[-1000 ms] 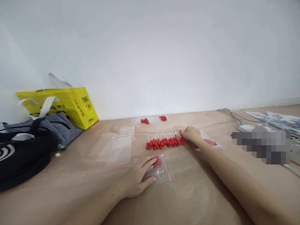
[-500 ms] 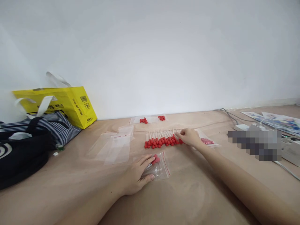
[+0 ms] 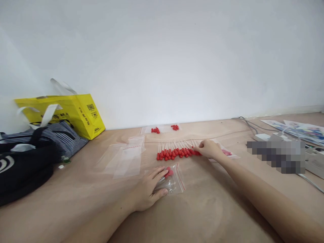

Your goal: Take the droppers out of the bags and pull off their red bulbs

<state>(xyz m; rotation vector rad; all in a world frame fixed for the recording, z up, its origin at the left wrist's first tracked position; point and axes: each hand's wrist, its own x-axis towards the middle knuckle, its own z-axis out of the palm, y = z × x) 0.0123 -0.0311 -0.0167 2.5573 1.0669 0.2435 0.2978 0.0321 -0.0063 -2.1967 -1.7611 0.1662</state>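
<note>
A row of red-bulbed droppers (image 3: pixel 174 152) lies across the middle of the tan table (image 3: pixel 202 209). My right hand (image 3: pixel 209 148) is at the row's right end, fingers pinched on the outermost dropper. My left hand (image 3: pixel 149 189) rests on a small clear zip bag (image 3: pixel 173 180) that holds a few red-bulbed droppers, thumb and fingers pressing its left edge. Behind my right hand lies another bag with red pieces (image 3: pixel 226 152).
Empty clear zip bags (image 3: pixel 126 157) lie left of the row. A bag with red caps (image 3: pixel 164 128) sits by the wall. A yellow shopping bag (image 3: pixel 76 113) and dark bags (image 3: pixel 25 158) stand far left. Cables, a white adapter (image 3: pixel 262 137) and printed papers (image 3: pixel 301 130) are at right.
My right hand shifted slightly along the right end of the dropper row and closed on the last dropper. My left hand stayed on the zip bag.
</note>
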